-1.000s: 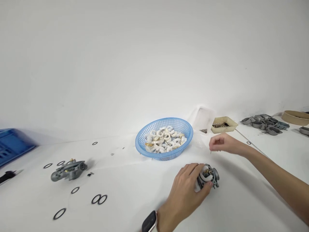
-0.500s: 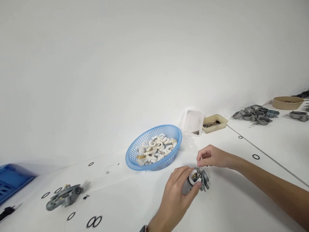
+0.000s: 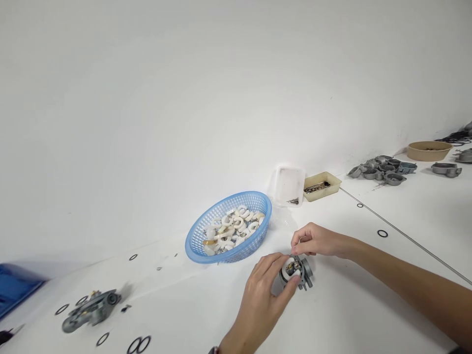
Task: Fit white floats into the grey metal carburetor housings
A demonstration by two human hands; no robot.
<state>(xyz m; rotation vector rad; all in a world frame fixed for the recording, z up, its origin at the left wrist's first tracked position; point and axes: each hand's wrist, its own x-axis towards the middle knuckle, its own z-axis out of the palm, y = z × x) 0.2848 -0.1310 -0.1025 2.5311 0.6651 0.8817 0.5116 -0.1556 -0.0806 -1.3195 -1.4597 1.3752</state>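
Note:
A grey metal carburetor sits on the white table, with a white plastic float and small brass parts showing on its upper face. My left hand is closed around its left side, thumb and fingers pressing the float's edges. Just above the carburetor's far edge, my right hand is in a pinch, its fingertips at the rim. Whatever those fingertips hold is too small to make out. A blue basket of loose white floats stands beyond my hands.
Another carburetor lies at the left near several black rubber rings. Along the wall stand a white tray, a cream tray with small parts, grey float bowls and a tan tub. A thin rod crosses the right side.
The whole view has shifted slightly, so things sit a little further left. My right fingertips are now lower, against the carburetor's far edge; my left hand keeps its hold.

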